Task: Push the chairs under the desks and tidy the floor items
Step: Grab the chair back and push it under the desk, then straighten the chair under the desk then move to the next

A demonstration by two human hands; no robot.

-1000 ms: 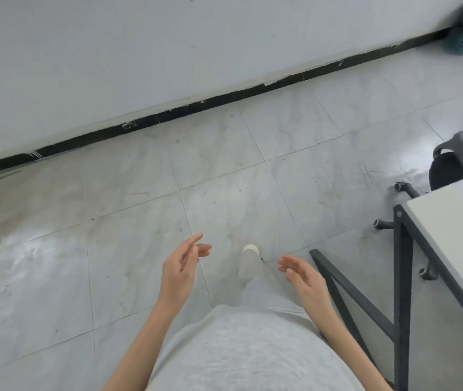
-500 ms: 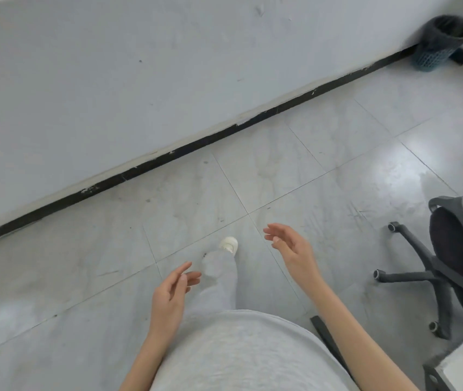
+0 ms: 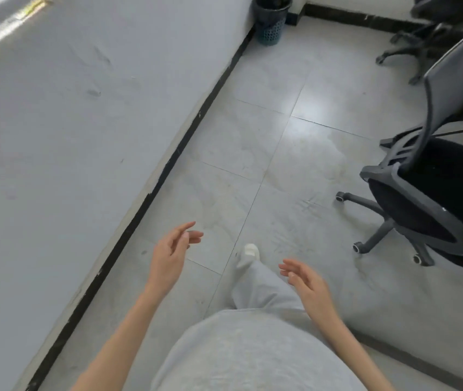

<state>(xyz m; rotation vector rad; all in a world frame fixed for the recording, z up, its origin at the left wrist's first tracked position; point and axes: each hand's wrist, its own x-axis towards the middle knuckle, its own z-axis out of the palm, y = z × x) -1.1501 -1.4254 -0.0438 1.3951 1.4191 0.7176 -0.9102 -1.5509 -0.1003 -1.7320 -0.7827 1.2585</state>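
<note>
Hands hang loose and hold nothing, the left hand [image 3: 172, 255] and right hand [image 3: 306, 280] over the tiled floor [image 3: 252, 170]. Nearest office chair [image 3: 433, 198] stands to the right, another chair [image 3: 422, 32] behind it. A waste basket [image 3: 271, 24] sits in the far corner.

Count of items in my view: two office chairs, one near on the right [image 3: 433, 193] and one far in the right corner [image 3: 425, 26]; one waste bin [image 3: 271, 19] far by the wall; my two hands, left [image 3: 172, 256] and right [image 3: 307, 280], both empty with loose fingers; one white shoe [image 3: 250, 252].
</note>
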